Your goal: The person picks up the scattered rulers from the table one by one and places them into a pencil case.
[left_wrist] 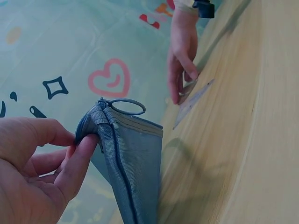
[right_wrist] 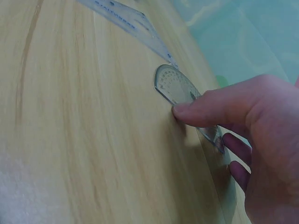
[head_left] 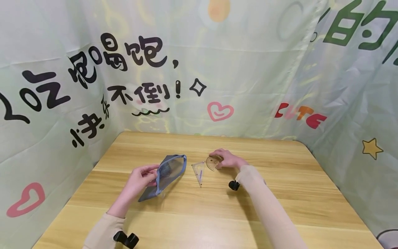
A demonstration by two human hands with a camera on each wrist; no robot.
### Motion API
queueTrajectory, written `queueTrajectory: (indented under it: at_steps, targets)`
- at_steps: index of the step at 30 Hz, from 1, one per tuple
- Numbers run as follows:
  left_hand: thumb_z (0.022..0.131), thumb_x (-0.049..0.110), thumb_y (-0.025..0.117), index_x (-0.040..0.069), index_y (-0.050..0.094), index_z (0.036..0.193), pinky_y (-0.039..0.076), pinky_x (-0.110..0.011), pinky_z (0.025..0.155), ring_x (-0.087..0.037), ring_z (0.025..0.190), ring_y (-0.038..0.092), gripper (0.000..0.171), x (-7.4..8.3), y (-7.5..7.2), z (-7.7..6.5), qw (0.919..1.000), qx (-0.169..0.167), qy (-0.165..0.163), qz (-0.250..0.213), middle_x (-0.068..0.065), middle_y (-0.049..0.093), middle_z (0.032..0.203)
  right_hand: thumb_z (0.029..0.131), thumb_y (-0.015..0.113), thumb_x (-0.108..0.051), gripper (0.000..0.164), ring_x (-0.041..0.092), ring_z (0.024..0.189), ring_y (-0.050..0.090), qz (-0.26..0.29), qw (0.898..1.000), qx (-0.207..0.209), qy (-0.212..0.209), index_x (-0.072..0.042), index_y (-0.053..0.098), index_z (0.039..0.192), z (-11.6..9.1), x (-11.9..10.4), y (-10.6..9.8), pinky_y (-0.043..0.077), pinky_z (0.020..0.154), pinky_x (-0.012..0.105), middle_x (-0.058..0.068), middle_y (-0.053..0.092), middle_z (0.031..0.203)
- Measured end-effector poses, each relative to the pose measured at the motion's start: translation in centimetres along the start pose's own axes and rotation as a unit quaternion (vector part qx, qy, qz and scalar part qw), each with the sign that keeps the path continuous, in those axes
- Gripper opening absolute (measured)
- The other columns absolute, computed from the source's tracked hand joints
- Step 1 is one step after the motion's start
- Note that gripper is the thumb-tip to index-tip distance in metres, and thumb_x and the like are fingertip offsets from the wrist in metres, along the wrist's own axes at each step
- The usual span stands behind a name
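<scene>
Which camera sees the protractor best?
The right wrist view: the protractor is big there, markings showing. The head view shows it small, partly behind the right hand; the left wrist view shows barely any of it.

In the head view, my widest way through is the bare table (head_left: 202, 214) at lower centre, between my sleeves (head_left: 268, 204). Left of centre, the tilted pouch (head_left: 172, 171) in my left hand (head_left: 143, 175) blocks a straight sweep rightward. Past it, a narrow strip separates it from the set square (head_left: 201, 173); the protractor (head_left: 212, 163) in my right hand (head_left: 228, 159) sits just beside that, leaving me little room between the two. Beyond them, the tabletop runs back to the curtain (head_left: 192, 62), which walls off the upper frame and both sides.
</scene>
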State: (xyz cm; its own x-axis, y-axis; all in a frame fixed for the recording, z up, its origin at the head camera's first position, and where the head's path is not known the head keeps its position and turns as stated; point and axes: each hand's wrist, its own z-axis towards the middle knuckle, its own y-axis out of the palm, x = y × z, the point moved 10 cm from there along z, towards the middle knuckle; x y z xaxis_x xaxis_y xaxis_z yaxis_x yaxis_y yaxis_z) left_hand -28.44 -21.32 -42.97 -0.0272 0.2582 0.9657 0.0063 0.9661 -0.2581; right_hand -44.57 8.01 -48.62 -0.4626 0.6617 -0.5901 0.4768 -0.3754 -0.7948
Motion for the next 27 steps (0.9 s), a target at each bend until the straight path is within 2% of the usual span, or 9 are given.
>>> queueTrajectory:
  at_steps: [8, 21, 27]
  targets:
    - [0.094, 0.004, 0.06, -0.009, 0.053, 0.136, 0.063, -0.022, 0.07, -0.003, 0.08, 0.062, 0.045, 0.08, 0.12, -0.07, 1.0, 0.002, 0.0, -0.004, -0.01, 0.061, 0.1, 0.08, 0.075, -0.018, 0.074, 0.042, 0.143, 0.026, 0.025, 0.999, 0.005, 0.025, -0.017, 0.046, 0.147, 0.05, 0.6, 0.14, 0.026, 0.118, 0.069, 0.017, 0.034, 0.154]
    - [0.094, 0.003, 0.059, -0.009, 0.053, 0.136, 0.063, -0.021, 0.071, -0.002, 0.08, 0.062, 0.045, -0.01, 0.08, -0.1, 1.0, 0.001, -0.001, -0.003, -0.012, 0.062, 0.102, 0.084, 0.071, -0.019, 0.069, 0.043, 0.136, 0.03, 0.022, 0.999, 0.014, 0.027, -0.011, 0.045, 0.148, -0.24, 0.71, 0.35, 0.03, 0.115, 0.067, 0.022, 0.036, 0.146]
    - [0.093, 0.003, 0.06, -0.008, 0.054, 0.135, 0.063, -0.02, 0.071, -0.003, 0.079, 0.062, 0.044, 0.04, 0.05, 0.08, 1.0, 0.003, -0.003, 0.0, -0.01, 0.061, 0.101, 0.083, 0.074, -0.016, 0.064, 0.041, 0.136, 0.033, 0.055, 0.997, 0.029, 0.035, -0.012, 0.053, 0.143, -0.55, 0.65, -0.04, 0.03, 0.115, 0.067, 0.021, 0.038, 0.145]
